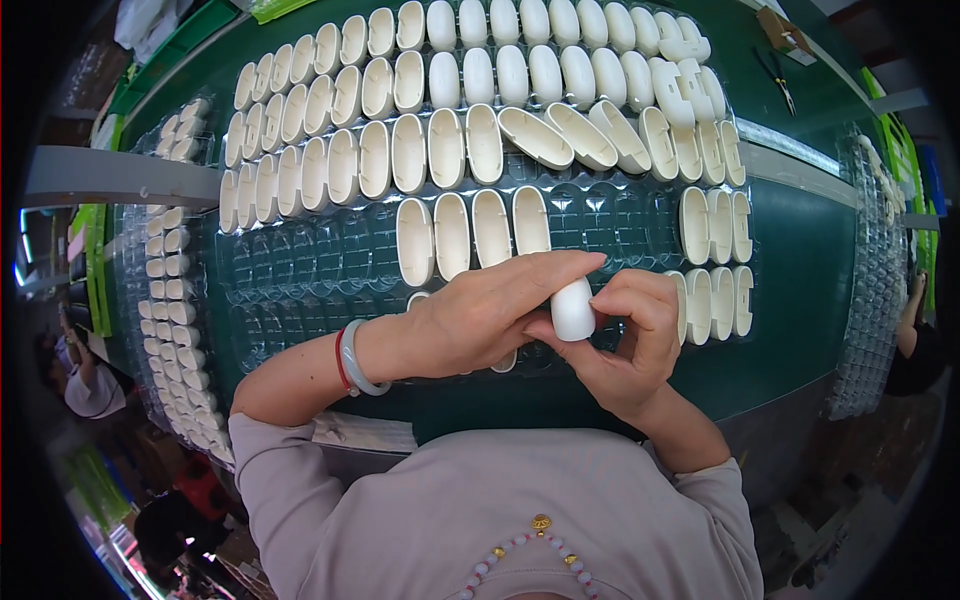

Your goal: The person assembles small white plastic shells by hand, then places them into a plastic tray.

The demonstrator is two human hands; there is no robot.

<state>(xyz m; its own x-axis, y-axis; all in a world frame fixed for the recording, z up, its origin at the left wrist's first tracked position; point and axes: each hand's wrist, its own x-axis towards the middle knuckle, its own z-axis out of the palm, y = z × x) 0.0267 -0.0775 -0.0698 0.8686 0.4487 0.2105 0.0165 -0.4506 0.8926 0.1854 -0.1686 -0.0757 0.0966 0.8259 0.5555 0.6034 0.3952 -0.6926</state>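
Observation:
Between my two hands, close in front of my chest, a small white rounded plastic shell [573, 315] is held with its smooth outer side showing. My left hand [490, 305] reaches in from the left, its fingers stretched along the top of the shell and its thumb tip near the side. With thumb and fingers, my right hand [637, 345] pinches the shell from the right. Under the hands lies a clear plastic tray [310, 250] with moulded pockets. Cream hollow shells [450, 235] stand in it just beyond my left hand, some partly covered by it.
Several rows of shells [375, 160] fill the far trays, some hollow side up, others smooth side up [510, 75]. More trays of shells [185, 340] stand at the left. Pliers [782, 85] and a small cardboard box [785, 38] lie at the far right. A grey rail [120, 177] crosses at left.

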